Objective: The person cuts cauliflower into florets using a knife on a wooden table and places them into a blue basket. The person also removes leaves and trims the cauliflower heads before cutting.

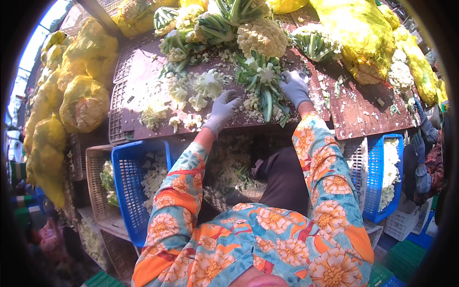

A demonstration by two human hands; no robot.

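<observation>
My left hand (224,107), in a pale grey glove, is over the dark red board (157,131) with its fingers curved and apart, holding nothing that I can see. Just beyond it are cut cauliflower florets (208,84). My gloved right hand (296,89) is beside a cauliflower stem with green leaves (266,75), whose pale cut core faces up. A small round shiny object (304,77) shows at the right hand's fingers; what it is and whether it is gripped is unclear. Behind the stem sits a whole cauliflower head (263,37).
Yellow mesh sacks of cauliflower (362,36) stand on the board's far right; more sacks (84,104) line the left. Below the board's edge are a blue crate (123,179) and another blue crate (373,201), both with florets. At far right, another person's gloved hand (419,147) shows.
</observation>
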